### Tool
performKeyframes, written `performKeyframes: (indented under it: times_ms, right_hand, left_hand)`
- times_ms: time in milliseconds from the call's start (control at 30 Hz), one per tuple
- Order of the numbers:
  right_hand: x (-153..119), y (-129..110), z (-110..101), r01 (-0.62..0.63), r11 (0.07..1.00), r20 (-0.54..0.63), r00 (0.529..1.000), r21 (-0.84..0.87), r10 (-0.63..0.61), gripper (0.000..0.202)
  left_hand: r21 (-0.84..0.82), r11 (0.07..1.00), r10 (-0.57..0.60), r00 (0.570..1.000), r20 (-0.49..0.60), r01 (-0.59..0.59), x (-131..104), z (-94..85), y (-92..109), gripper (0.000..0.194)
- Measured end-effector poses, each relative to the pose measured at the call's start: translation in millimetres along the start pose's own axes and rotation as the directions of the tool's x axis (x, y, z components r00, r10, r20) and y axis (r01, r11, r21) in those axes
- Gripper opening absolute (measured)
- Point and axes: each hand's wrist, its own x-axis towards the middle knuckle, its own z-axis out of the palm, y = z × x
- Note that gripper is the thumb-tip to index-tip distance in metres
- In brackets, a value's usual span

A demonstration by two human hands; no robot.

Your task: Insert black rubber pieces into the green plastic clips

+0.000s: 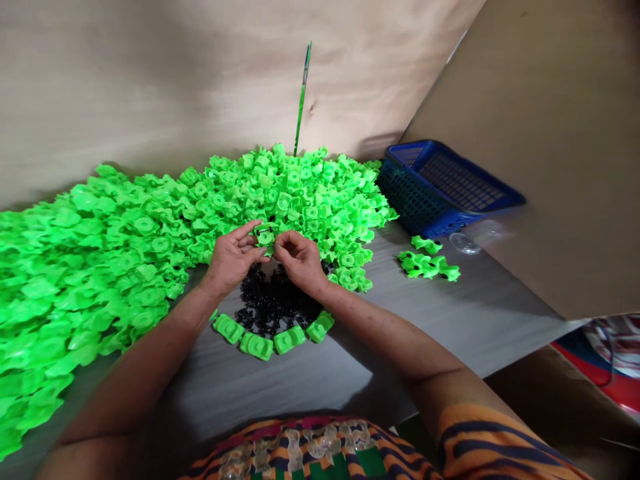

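Note:
My left hand holds a green plastic piece between thumb and fingers, with black bits on it. Against the piece's right side, my right hand is closed in a pinch; whatever its fingertips grip is too small to make out. Below both hands lies a heap of small black parts on the grey table. Along the near edge of that heap, several green pieces form a curved row. Behind the hands spreads a large pile of green pieces.
A blue basket stands at the back right, tilted in view. Loose green pieces and a clear round item lie near it. A thin green stick rises from the pile before the wooden wall. Another panel bounds the right.

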Motion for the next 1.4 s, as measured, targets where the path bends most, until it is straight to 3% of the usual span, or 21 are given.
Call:
performKeyframes:
  times_ms: [200, 333, 400, 467, 533, 600, 733, 833, 1000, 1133, 1300, 1400]
  right_hand:
    - [6.6, -2.1, -5.5, 0.006, 1.0, 0.034, 0.999, 0.008, -0.006, 0.02]
    - [19.2, 0.7, -26.2, 0.133, 0.961, -0.044, 0.988, -0.243, -0.148, 0.007]
    - [24.1, 4.7, -35.8, 0.233, 0.852, -0.008, 0.963, -0.469, -0.268, 0.005]
    - [25.9, 8.5, -41.1, 0.306, 0.701, 0.104, 0.943, -0.644, -0.316, 0.011]
    - [24.5, 10.4, -41.3, 0.35, 0.588, 0.209, 0.932, -0.729, -0.296, 0.015]
    - [20.6, 9.9, -37.9, 0.393, 0.548, 0.274, 0.917, -0.738, -0.289, 0.019]
    - [9.4, 5.8, -26.7, 0.493, 0.624, 0.33, 0.87, -0.607, -0.366, 0.031]
    - [2.2, 4.1, -18.2, 0.477, 0.7, 0.281, 0.879, -0.531, -0.386, 0.038]
    - [0.6, -2.5, -10.9, 0.323, 0.853, 0.152, 0.946, -0.41, -0.286, 0.018]
    - [1.7, -12.7, -6.8, 0.194, 0.955, 0.091, 0.98, -0.226, -0.178, 0.021]
    - [-0.9, -17.9, -1.5, 0.103, 0.994, 0.092, 0.99, 0.019, -0.105, 0.027]
    - [-2.1, -16.5, -0.2, 0.039, 0.996, 0.13, 0.99, 0.084, -0.05, 0.033]
  left_hand:
    - [0.005, 1.0, 0.011, 1.0, -0.02, -0.011, 7.9, -9.0, 4.2, 0.072]
    - [0.008, 1.0, -0.018, 0.995, -0.102, 0.019, 17.7, -21.1, 4.9, 0.069]
    - [-0.008, 1.0, -0.019, 0.99, -0.137, 0.018, 21.5, -26.3, 5.0, 0.07]
    - [-0.031, 0.999, -0.024, 0.986, -0.163, 0.019, 23.4, -29.0, 5.4, 0.068]
    - [-0.059, 0.997, -0.052, 0.984, -0.168, 0.042, 23.4, -28.6, 6.1, 0.063]
    - [-0.08, 0.994, -0.087, 0.984, -0.153, 0.075, 21.3, -25.5, 7.2, 0.058]
    - [-0.085, 0.988, -0.135, 0.986, -0.1, 0.127, 12.1, -13.7, 9.9, 0.053]
    - [-0.091, 0.985, -0.155, 0.986, -0.056, 0.15, 3.7, -4.1, 11.9, 0.054]
    - [-0.096, 0.983, -0.155, 0.988, -0.003, 0.154, -3.3, 3.3, 12.7, 0.056]
    - [-0.104, 0.989, -0.105, 0.994, 0.002, 0.105, -3.5, 0.2, 11.9, 0.06]
    - [-0.067, 0.988, -0.129, 0.982, 0.135, 0.139, -3.1, -5.4, 14.7, 0.059]
    - [-0.034, 0.989, -0.134, 0.98, 0.146, 0.141, -3.4, -5.0, 17.6, 0.063]
